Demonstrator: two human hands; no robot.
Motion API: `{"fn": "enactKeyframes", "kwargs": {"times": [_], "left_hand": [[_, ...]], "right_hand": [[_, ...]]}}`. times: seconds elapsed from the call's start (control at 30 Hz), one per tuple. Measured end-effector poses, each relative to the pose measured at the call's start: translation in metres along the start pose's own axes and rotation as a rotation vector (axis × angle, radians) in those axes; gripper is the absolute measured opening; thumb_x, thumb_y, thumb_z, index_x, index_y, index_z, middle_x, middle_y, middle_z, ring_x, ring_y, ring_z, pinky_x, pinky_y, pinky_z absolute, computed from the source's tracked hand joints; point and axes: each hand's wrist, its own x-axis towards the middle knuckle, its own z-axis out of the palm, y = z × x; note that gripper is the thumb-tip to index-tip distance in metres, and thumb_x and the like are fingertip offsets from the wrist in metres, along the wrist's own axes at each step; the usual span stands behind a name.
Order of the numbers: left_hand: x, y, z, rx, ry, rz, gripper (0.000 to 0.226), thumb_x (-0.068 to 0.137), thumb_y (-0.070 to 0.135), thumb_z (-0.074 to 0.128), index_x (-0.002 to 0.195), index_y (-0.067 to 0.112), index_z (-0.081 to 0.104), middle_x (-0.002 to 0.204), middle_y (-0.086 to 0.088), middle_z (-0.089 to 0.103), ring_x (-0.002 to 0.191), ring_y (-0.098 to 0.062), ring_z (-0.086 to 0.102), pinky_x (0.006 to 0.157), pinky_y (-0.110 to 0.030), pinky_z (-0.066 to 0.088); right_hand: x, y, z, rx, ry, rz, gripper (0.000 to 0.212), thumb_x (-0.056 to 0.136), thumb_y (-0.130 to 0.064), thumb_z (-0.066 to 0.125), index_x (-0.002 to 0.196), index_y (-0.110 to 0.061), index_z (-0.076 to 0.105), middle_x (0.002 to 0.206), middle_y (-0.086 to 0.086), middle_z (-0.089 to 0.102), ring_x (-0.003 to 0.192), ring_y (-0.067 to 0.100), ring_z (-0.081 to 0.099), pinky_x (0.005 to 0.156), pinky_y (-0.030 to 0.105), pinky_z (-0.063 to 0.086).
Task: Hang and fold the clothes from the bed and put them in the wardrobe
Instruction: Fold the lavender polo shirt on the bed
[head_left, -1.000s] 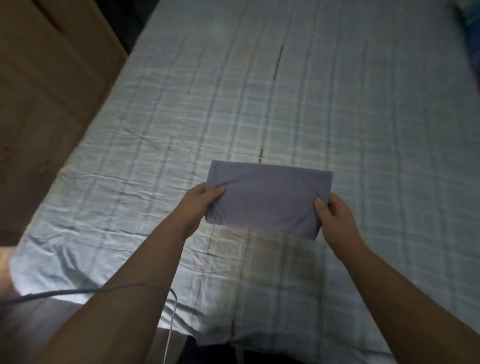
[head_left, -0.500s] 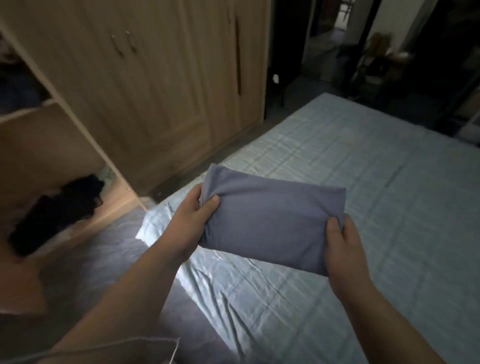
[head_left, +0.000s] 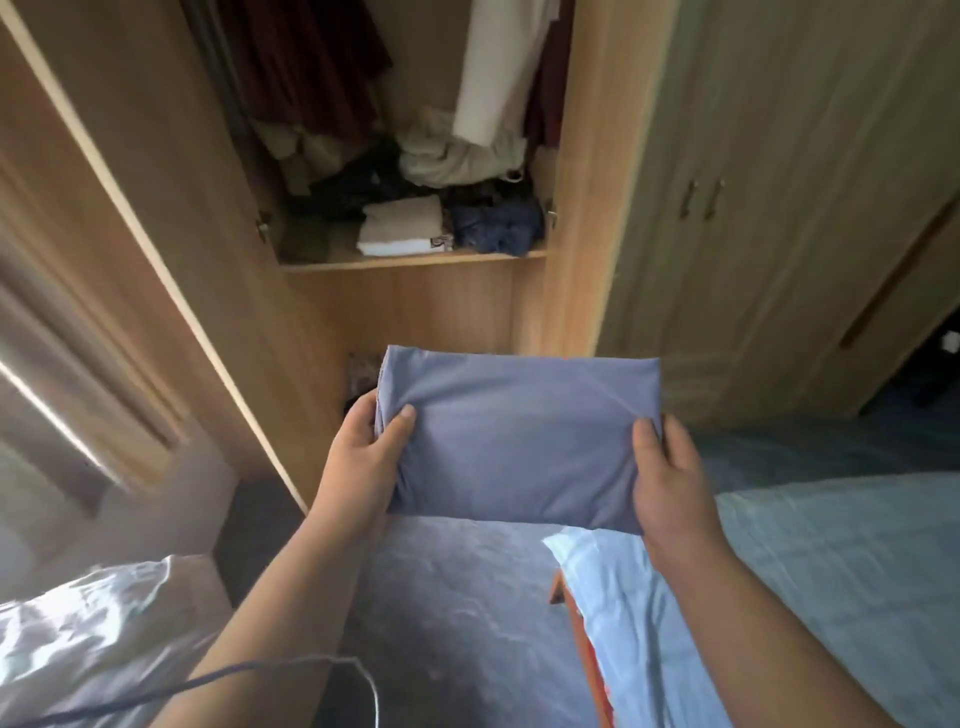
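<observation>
A folded blue-grey garment (head_left: 519, 436) hangs in the air in front of the open wardrobe (head_left: 415, 291). My left hand (head_left: 363, 457) grips its left edge, thumb on top and fingers underneath. My right hand (head_left: 670, 478) grips its right edge the same way. The wardrobe's shelf (head_left: 410, 260) lies above and beyond the garment and carries a folded cream pile (head_left: 402, 228), dark blue cloth (head_left: 498, 228) and crumpled clothes. The bed (head_left: 831, 571) with its pale blue checked sheet lies at the lower right.
The open wardrobe door (head_left: 145, 223) stands at the left. Hanging garments (head_left: 322, 67) fill the top of the compartment. Shut wardrobe doors (head_left: 753, 208) with small handles are at the right. A white pillow (head_left: 93, 639) and a thin cable (head_left: 291, 670) lie at the lower left.
I have turned from the bed to the open wardrobe, carrying the folded garment in both hands. The grip on it is unchanged.
</observation>
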Motion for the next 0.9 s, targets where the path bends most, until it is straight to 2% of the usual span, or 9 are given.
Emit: {"fn": "enactKeyframes", "kwargs": {"times": [0.07,0.17,0.23,0.37,0.47,0.6,0.67,0.77,0.9], "left_hand": [[0.023,0.006,-0.027,-0.003,0.056,0.009,0.019,0.097,0.025,0.059,0.116,0.026,0.063,0.110,0.003,0.071,0.109,-0.023,0.065,0.085,-0.038,0.053],[0.057,0.014,-0.051,-0.001,0.082,0.018,0.023,0.095,0.031,0.061,0.118,0.032,0.062,0.114,0.005,0.070,0.112,-0.022,0.064,0.095,-0.048,0.051],[0.080,0.016,-0.058,-0.003,0.104,0.017,0.027,0.091,0.035,0.061,0.117,0.034,0.062,0.115,0.005,0.069,0.112,-0.021,0.064,0.097,-0.050,0.050],[0.131,0.012,-0.056,-0.066,0.160,-0.018,0.020,0.098,0.025,0.058,0.117,0.030,0.061,0.114,0.003,0.070,0.110,-0.024,0.065,0.097,-0.052,0.051],[0.176,0.007,-0.048,-0.119,0.183,-0.032,0.020,0.099,0.021,0.056,0.116,0.029,0.063,0.111,0.002,0.071,0.104,-0.021,0.067,0.089,-0.045,0.055],[0.247,0.006,-0.027,-0.118,0.208,-0.012,0.016,0.099,0.021,0.056,0.110,0.030,0.064,0.104,0.003,0.072,0.097,-0.020,0.069,0.083,-0.044,0.056],[0.288,0.008,-0.017,-0.100,0.234,-0.009,0.018,0.099,0.023,0.056,0.113,0.032,0.064,0.107,0.003,0.072,0.100,-0.022,0.068,0.085,-0.048,0.056],[0.343,0.011,-0.006,-0.064,0.279,-0.009,0.019,0.098,0.028,0.058,0.113,0.038,0.063,0.112,0.005,0.070,0.107,-0.024,0.066,0.087,-0.053,0.056],[0.408,0.012,-0.006,-0.012,0.330,-0.043,0.021,0.099,0.034,0.056,0.119,0.040,0.058,0.119,0.007,0.063,0.108,-0.023,0.063,0.085,-0.054,0.057]], "right_hand": [[0.017,-0.013,0.039,0.018,-0.036,-0.018,0.019,0.100,-0.038,0.051,0.109,-0.027,0.063,0.106,-0.010,0.067,0.102,0.008,0.062,0.088,0.033,0.048],[0.047,-0.026,0.079,0.027,-0.094,-0.053,0.015,0.103,-0.026,0.048,0.110,-0.023,0.061,0.100,-0.017,0.064,0.083,-0.018,0.058,0.073,0.007,0.043],[0.069,-0.030,0.100,0.017,-0.114,-0.075,0.014,0.103,-0.024,0.048,0.108,-0.024,0.061,0.094,-0.020,0.064,0.078,-0.019,0.057,0.062,0.002,0.040],[0.122,-0.018,0.139,0.022,-0.108,-0.082,0.015,0.101,-0.032,0.050,0.100,-0.035,0.064,0.095,-0.026,0.068,0.088,-0.007,0.062,0.074,0.021,0.047],[0.168,-0.007,0.165,0.020,-0.130,-0.097,0.022,0.096,-0.044,0.049,0.108,-0.033,0.062,0.104,-0.014,0.069,0.097,0.009,0.064,0.083,0.034,0.050],[0.243,-0.001,0.194,0.025,-0.163,-0.095,0.014,0.102,-0.033,0.046,0.102,-0.034,0.060,0.099,-0.019,0.065,0.093,0.002,0.061,0.079,0.030,0.047],[0.287,-0.001,0.208,-0.002,-0.188,-0.105,0.016,0.102,-0.035,0.045,0.106,-0.030,0.060,0.101,-0.015,0.065,0.095,0.008,0.061,0.081,0.032,0.046],[0.348,0.000,0.232,-0.011,-0.212,-0.132,0.021,0.102,-0.033,0.045,0.109,-0.019,0.059,0.101,-0.003,0.066,0.093,0.016,0.061,0.076,0.032,0.043],[0.410,0.001,0.277,0.013,-0.267,-0.108,0.022,0.102,-0.033,0.044,0.105,-0.018,0.060,0.096,-0.002,0.068,0.089,0.015,0.064,0.071,0.031,0.046]]}}
